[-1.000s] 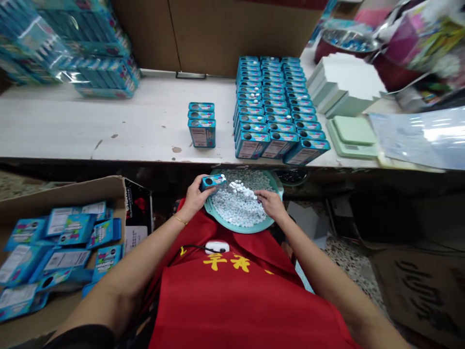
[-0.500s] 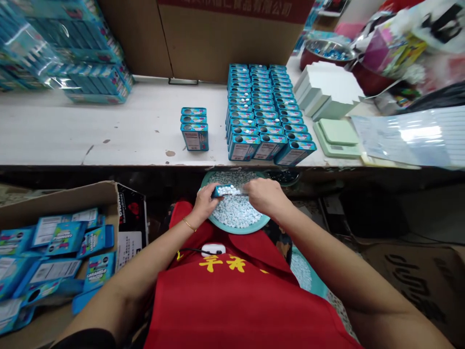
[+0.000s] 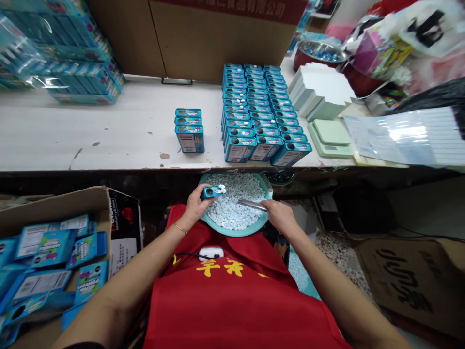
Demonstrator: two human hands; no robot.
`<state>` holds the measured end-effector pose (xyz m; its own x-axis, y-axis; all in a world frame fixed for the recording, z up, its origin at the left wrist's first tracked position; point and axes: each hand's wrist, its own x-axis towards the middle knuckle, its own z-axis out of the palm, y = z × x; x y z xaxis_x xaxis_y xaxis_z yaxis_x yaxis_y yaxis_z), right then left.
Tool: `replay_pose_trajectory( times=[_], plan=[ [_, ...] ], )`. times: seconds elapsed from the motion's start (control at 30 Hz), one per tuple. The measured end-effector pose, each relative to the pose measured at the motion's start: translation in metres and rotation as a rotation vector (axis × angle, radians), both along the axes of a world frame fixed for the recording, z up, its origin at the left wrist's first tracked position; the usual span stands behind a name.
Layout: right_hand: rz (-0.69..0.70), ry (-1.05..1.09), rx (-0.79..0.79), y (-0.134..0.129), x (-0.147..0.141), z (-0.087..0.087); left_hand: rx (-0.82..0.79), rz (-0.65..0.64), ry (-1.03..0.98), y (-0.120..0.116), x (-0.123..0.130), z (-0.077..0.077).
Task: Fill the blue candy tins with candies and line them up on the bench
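My left hand (image 3: 198,202) is closed around a small blue candy box (image 3: 209,192) above the left side of a teal basin (image 3: 269,190). White candies (image 3: 222,189) sit at the right end of the box's top. The basin is filled with small pale candies (image 3: 232,213). My right hand (image 3: 279,215) grips a narrow metal scoop (image 3: 252,204), its tip over the candies in the basin. The basin rests at my lap, over a red apron (image 3: 232,295).
Rows of blue candy boxes (image 3: 254,111) stand on the white table (image 3: 138,131), a short row (image 3: 191,138) left of them. A green scale (image 3: 332,138) and white cartons (image 3: 319,89) are at right. A cardboard box (image 3: 105,213) at lower left holds flat blue boxes.
My right hand with the scoop has moved away from the box, down and right over the basin. Fewer white candies show on the box top. The view has shifted slightly.
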<state>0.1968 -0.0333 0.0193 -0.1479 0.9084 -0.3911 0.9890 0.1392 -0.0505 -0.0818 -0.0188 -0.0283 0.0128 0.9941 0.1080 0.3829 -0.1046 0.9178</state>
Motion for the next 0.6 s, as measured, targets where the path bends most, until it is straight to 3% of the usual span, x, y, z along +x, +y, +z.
replay_pose_trajectory(
  times=[0.17,0.3,0.47,0.6],
  plan=[
    [-0.133,0.148,-0.011,0.014,-0.051,-0.068,0.014,0.05,0.002,-0.001,-0.005,0.005],
    [-0.222,0.298,-0.009,0.026,-0.085,-0.096,0.031,0.105,-0.018,-0.004,-0.015,0.014],
    [-0.249,0.403,0.014,0.024,-0.061,-0.092,0.039,0.151,-0.037,-0.004,-0.024,0.019],
    [-0.241,0.606,0.096,0.019,-0.031,-0.057,0.034,0.144,-0.039,-0.002,-0.018,0.013]
  ],
)
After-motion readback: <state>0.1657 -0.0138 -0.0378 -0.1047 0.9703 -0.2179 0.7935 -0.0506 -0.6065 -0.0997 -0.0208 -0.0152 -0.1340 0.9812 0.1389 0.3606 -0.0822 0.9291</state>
